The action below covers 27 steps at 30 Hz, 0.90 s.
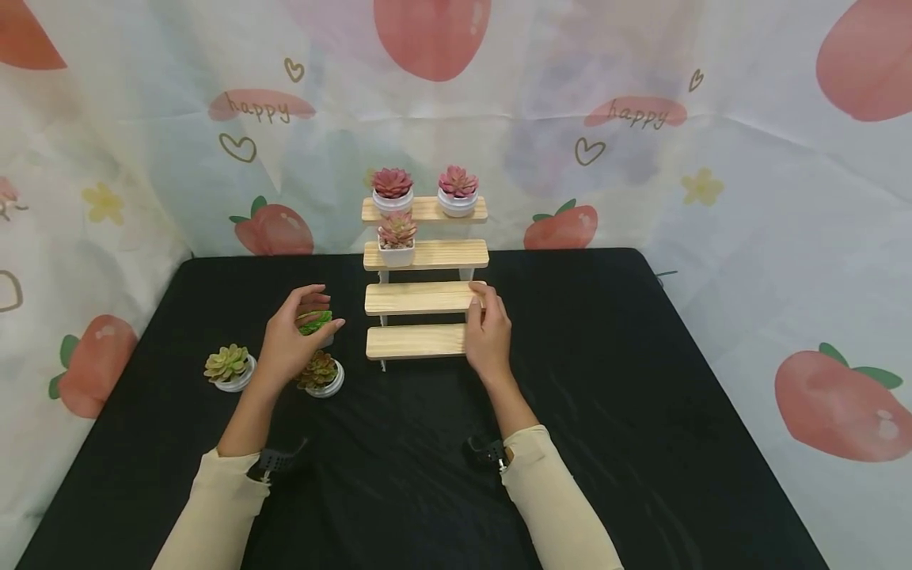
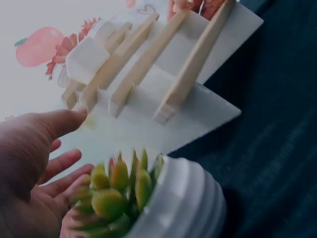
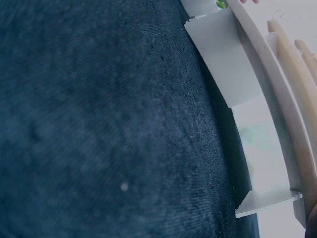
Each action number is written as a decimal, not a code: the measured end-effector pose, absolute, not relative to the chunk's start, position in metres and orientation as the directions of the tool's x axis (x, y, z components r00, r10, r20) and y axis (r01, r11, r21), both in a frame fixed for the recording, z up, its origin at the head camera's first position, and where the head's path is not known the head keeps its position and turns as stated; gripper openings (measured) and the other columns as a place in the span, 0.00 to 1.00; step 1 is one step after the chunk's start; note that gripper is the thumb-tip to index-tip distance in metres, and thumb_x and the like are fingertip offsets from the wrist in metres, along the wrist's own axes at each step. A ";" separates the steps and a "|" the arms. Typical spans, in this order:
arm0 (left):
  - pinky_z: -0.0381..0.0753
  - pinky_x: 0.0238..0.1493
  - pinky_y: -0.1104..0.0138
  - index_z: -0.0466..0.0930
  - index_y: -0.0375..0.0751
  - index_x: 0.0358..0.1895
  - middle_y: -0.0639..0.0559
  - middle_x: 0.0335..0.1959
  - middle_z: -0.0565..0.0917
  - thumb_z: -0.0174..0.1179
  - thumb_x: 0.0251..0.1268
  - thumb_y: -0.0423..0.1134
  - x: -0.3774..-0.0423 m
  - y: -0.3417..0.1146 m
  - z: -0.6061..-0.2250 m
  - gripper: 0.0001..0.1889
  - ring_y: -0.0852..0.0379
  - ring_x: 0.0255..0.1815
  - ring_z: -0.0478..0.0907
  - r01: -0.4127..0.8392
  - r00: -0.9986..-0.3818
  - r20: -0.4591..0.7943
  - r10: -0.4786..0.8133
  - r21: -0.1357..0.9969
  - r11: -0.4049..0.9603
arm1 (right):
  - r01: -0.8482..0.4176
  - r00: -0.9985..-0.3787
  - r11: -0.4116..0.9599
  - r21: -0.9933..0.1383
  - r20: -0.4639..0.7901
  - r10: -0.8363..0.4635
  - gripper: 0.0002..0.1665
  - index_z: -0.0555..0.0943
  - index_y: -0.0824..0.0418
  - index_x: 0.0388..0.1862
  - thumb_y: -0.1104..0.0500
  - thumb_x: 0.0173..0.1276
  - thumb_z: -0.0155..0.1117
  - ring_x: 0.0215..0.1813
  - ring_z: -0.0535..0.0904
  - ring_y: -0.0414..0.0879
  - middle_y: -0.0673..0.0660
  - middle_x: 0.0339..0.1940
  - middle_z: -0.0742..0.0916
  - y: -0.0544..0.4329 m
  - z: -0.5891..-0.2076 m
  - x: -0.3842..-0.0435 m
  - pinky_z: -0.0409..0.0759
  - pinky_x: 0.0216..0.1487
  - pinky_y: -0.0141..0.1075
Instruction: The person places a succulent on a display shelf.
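Note:
In the head view, my left hand reaches around a bright green succulent, its fingers and thumb spread apart. The left wrist view shows thumb and fingers well apart with a gap between them. Just below that hand sits a reddish-green succulent in a ribbed white pot, which looms large in the left wrist view. My right hand holds the right end of a stepped wooden plant stand, its fingertips on the second step from the bottom. Only a sliver of this hand enters the right wrist view.
A yellow-green succulent stands left of my left forearm. Two pink succulents, one left and one right, occupy the top step; another pink one sits a step lower. Black cloth covers the table before a printed curtain.

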<state>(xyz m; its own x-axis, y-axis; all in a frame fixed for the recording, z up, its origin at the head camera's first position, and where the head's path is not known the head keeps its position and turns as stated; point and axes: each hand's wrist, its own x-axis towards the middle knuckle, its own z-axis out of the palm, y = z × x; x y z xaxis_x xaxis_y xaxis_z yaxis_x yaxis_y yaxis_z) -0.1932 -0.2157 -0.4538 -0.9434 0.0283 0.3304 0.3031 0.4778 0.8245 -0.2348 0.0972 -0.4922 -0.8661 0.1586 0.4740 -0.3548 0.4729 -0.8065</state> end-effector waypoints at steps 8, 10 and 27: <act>0.76 0.64 0.55 0.72 0.38 0.70 0.37 0.59 0.80 0.74 0.63 0.32 -0.178 -0.225 -0.463 0.33 0.43 0.61 0.78 0.341 -0.923 0.385 -0.001 0.818 0.464 | -0.367 -0.858 0.473 -0.801 0.488 0.160 0.18 0.80 0.60 0.63 0.59 0.84 0.49 0.36 0.74 0.55 0.63 0.56 0.83 0.098 -0.493 -0.236 0.74 0.42 0.49; 0.76 0.64 0.55 0.72 0.38 0.70 0.38 0.59 0.80 0.74 0.63 0.31 -0.175 -0.227 -0.465 0.32 0.44 0.62 0.77 0.339 -0.924 0.383 -0.002 0.820 0.461 | -0.367 -0.857 0.474 -0.801 0.488 0.162 0.18 0.80 0.60 0.63 0.59 0.84 0.49 0.36 0.74 0.55 0.63 0.56 0.83 0.099 -0.492 -0.237 0.74 0.41 0.48; 0.76 0.64 0.57 0.73 0.27 0.68 0.33 0.64 0.78 0.72 0.61 0.23 -0.145 -0.229 -0.480 0.31 0.34 0.63 0.77 0.329 -0.922 0.384 -0.050 0.846 0.420 | -0.378 -0.857 0.460 -0.803 0.492 0.155 0.18 0.81 0.61 0.63 0.59 0.84 0.48 0.36 0.74 0.55 0.64 0.57 0.83 0.097 -0.493 -0.238 0.74 0.42 0.49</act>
<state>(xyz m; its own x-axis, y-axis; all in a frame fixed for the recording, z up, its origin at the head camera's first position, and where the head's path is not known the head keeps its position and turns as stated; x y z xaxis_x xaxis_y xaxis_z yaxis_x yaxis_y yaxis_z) -0.1450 -0.2290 -0.4802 -0.9220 -0.0500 0.3839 0.3294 0.4197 0.8458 -0.2379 0.0973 -0.4927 -0.8567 0.1551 0.4919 -0.3779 0.4603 -0.8033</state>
